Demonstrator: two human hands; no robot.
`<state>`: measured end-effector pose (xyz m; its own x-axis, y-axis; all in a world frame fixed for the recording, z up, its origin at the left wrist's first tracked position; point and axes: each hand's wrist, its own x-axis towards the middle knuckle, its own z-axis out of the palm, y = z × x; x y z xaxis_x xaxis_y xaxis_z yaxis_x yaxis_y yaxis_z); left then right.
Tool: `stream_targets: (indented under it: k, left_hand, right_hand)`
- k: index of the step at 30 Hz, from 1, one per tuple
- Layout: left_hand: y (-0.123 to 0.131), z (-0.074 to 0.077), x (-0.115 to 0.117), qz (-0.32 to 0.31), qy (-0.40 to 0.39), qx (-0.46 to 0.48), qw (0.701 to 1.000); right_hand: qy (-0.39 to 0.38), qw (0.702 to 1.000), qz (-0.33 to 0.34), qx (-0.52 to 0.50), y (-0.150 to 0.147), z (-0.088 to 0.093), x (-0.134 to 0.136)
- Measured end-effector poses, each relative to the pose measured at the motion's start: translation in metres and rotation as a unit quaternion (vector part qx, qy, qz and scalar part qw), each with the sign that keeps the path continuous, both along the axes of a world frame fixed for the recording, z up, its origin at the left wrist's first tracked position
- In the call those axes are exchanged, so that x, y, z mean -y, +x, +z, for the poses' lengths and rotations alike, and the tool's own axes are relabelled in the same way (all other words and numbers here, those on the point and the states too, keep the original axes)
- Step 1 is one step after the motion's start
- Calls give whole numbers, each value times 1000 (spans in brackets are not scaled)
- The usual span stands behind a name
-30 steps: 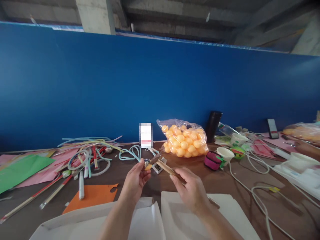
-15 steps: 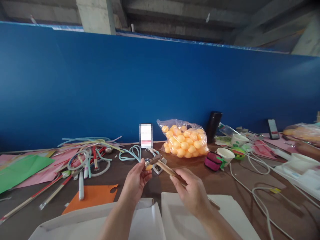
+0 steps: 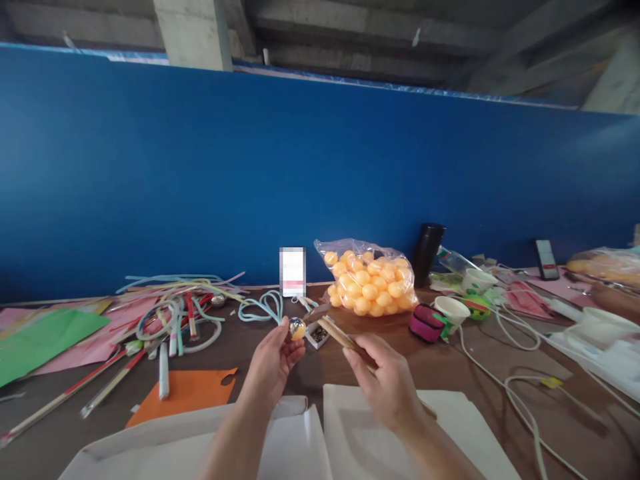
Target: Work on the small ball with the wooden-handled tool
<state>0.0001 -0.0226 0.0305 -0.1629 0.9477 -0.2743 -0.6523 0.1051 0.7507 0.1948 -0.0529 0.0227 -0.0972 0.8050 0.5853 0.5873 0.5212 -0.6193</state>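
Between the thumb and fingers of my left hand [image 3: 275, 357] is an orange ping-pong ball [image 3: 297, 329], its upper part covered with shiny silver studs. My right hand [image 3: 383, 380] is wrapped round the wooden handle of a hammer [image 3: 345, 339]. The hammer's dark head is just to the right of the ball, close to it; whether they touch I cannot tell. Below the hammer head sits a small white box [image 3: 317, 335] with small dark metal pieces inside, partly covered by the hammer.
A clear bag of orange balls [image 3: 370, 283] stands behind my hands, near a propped phone [image 3: 293, 272]. Left lie coloured tubes [image 3: 175, 320], coloured paper [image 3: 60, 340] and a silver-studded ball [image 3: 218, 301]. Right are a purple pouch [image 3: 426, 323], paper cups [image 3: 451, 312] and white cables [image 3: 520, 393].
The hammer head has shifted slightly up and right, off the ball. More of the ball's studded surface now shows. My left hand has barely moved.
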Motion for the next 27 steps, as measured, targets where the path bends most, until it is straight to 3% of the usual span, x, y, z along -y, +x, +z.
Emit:
stream_targets:
  k: [21,27]
  left_hand:
    - [0,2,0,-4,0,-7,1000]
    - [0,5,0,7,-5,9,1000]
  right_hand:
    - [10,1000,3,24,0,4,2]
    - [31,999,-7,-17,3,2,2]
